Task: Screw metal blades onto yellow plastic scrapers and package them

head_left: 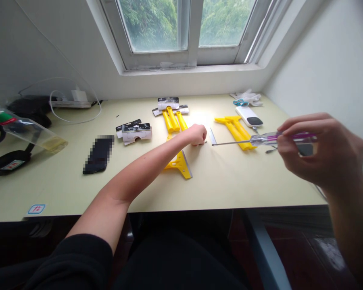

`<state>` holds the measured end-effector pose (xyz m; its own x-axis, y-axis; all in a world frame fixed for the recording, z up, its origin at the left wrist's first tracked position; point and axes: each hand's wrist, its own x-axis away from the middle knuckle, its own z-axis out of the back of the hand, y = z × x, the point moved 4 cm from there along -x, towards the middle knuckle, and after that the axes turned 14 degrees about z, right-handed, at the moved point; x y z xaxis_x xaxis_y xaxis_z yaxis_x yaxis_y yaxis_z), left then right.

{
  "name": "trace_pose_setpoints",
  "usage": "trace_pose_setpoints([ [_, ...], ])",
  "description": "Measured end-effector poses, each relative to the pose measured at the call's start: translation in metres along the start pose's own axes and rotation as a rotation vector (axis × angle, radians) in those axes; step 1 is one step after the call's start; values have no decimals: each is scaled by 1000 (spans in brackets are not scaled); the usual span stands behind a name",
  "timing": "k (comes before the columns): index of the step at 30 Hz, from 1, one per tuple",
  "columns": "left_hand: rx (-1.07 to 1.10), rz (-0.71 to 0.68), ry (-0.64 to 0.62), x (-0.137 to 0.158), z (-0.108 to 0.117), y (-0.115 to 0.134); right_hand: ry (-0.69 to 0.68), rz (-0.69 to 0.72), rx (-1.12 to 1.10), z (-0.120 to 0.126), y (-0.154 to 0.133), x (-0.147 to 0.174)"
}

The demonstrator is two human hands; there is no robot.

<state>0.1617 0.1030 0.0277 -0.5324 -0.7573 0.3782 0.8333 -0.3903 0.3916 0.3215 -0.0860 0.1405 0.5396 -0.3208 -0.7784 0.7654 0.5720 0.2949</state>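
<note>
My right hand [329,149] is closed around the clear and purple handle of a screwdriver [266,139], its shaft pointing left above the table. The shaft's tip is close to a loose metal blade [212,136] lying flat. Reaching to the middle of the table, my left hand [197,135] has its fingers curled in. A tiny metallic bit shows beside its fingertips; what they grip, I cannot make out. Under my left forearm lies a yellow scraper [181,166] with a blade along its edge, partly hidden. Two yellow scraper handles [237,131] lie to the right of the loose blade.
Several yellow handles [171,119] and black-and-white cardboard sleeves [136,132] lie farther back. A pixelated dark phone-like object [98,154] and a tilted plastic bottle [30,129] are on the left. A white power bank [249,116] with a cable sits back right.
</note>
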Motion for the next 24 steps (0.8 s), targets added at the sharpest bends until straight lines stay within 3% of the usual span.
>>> trace_pose_setpoints([
  [9,-50,-88,91,-4,3,-3,45,-203,124,9,10,30],
  [16,-164,-343,172,-6,-6,10,51,-159,93,9,9,32],
  [24,-200,-362,192,-6,-4,5,40,-218,110,12,7,36],
])
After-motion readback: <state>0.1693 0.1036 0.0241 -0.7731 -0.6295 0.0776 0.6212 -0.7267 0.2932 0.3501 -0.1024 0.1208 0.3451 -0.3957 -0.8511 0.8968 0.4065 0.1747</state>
